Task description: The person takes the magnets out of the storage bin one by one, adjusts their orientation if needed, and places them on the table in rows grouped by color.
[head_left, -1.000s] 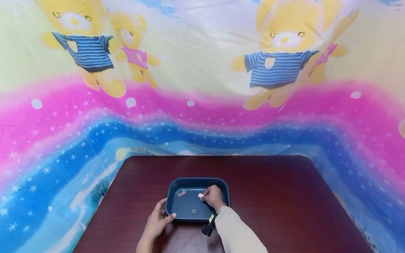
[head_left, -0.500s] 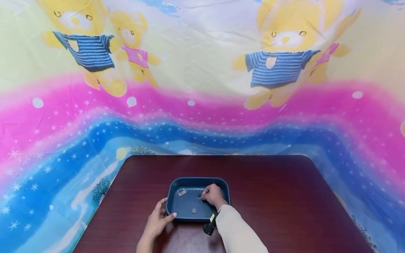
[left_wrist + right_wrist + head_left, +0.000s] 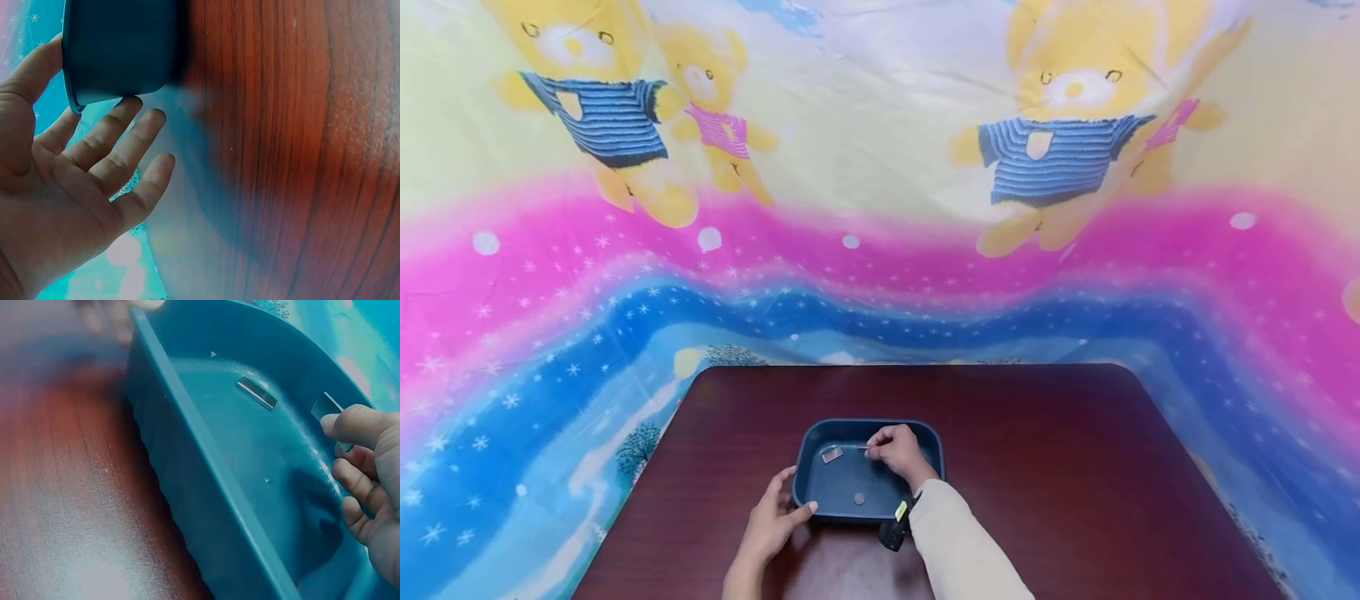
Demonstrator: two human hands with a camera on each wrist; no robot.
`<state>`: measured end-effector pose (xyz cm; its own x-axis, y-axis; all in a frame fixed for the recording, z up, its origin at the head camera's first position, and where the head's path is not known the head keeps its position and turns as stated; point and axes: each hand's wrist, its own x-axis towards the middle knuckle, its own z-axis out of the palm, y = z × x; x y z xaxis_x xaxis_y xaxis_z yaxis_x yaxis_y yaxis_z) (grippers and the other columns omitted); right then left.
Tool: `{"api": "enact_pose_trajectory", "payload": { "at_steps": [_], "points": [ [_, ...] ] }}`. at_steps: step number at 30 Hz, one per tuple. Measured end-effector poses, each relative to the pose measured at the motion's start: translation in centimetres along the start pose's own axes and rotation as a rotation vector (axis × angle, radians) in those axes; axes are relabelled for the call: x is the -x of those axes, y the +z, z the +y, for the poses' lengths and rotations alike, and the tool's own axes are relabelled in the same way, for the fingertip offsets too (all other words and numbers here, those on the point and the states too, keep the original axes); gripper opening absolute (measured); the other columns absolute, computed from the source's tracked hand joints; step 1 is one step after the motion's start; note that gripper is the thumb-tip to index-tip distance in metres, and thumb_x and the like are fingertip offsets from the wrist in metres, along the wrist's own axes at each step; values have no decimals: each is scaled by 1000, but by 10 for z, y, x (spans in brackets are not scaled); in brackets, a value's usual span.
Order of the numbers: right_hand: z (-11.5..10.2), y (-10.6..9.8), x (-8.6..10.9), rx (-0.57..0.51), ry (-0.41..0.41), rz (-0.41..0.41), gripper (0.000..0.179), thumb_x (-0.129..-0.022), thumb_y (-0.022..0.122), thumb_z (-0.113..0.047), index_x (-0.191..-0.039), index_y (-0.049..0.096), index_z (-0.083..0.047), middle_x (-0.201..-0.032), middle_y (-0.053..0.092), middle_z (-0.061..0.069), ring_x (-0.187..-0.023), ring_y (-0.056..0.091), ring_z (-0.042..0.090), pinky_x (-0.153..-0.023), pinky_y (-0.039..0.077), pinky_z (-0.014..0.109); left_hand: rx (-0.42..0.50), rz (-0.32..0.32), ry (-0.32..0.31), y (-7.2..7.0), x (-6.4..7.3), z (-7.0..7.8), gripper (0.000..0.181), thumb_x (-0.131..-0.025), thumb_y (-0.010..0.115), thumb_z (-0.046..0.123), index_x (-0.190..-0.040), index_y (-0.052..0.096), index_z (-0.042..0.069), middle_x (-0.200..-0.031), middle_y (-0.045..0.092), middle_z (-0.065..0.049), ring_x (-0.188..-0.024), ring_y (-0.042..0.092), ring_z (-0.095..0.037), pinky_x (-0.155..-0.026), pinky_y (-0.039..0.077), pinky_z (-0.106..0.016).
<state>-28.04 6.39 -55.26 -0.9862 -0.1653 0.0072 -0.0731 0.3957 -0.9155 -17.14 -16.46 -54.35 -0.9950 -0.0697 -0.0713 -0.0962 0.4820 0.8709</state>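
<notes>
My right hand (image 3: 897, 450) pinches a small, thin rectangular plate (image 3: 326, 407) between thumb and fingers, raised above the floor of a dark blue-green tray (image 3: 868, 422). A similar shiny rectangular plate (image 3: 832, 455) lies inside the tray near its back left corner; the right wrist view shows this lying plate (image 3: 257, 394) too. Close to the front wall rests a grey, coin-like disc (image 3: 859, 499). My left hand (image 3: 769, 521) holds the tray's front left corner, its thumb on the rim and fingers against the outer wall. In the left wrist view its last two fingers are clear of the tray.
The tray stands on a dark red-brown wooden table (image 3: 1037, 467). A cloth backdrop (image 3: 880, 183) with printed bears hangs behind and at both sides. A black wrist device (image 3: 892, 533) sits at the right cuff, over the tray's front edge.
The held plate has turned from flat-facing to edge-on in the head view, and my right hand has moved slightly up and back with it. My left hand stays at the tray corner.
</notes>
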Motion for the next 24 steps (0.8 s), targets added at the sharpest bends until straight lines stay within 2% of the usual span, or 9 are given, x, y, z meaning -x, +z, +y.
{"api": "enact_pose_trajectory", "payload": {
  "at_steps": [8,12,16,24],
  "points": [
    [-12,-6,2,33,-3,-1,4,-76,75,-4,-77,71,-3,-74,62,0,-63,53,14,-56,45,30,4,8,13,1,1,-1,67,-80,75,22,-137,42,10,-108,61,-22,-91,62,-29,-76,47,-46],
    [-21,-17,7,91,0,-35,5,-78,74,-7,-78,71,-3,-76,60,-1,-64,53,15,-57,45,31,-9,22,35,2,2,0,63,-80,74,22,-136,46,10,-114,60,-21,-94,61,-29,-77,47,-44],
    [-29,-31,11,138,-41,-70,5,-78,74,-7,-79,72,-3,-75,62,-2,-63,53,15,-57,45,31,-17,21,41,2,2,1,63,-80,74,23,-135,46,10,-117,59,-21,-95,61,-28,-77,47,-44],
    [-34,-56,15,58,-37,-65,4,-81,72,-9,-83,73,-5,-81,64,0,-70,56,16,-61,47,32,-2,5,42,0,1,0,64,-80,75,22,-135,46,8,-114,60,-22,-92,62,-28,-74,48,-43]
  ]
}}
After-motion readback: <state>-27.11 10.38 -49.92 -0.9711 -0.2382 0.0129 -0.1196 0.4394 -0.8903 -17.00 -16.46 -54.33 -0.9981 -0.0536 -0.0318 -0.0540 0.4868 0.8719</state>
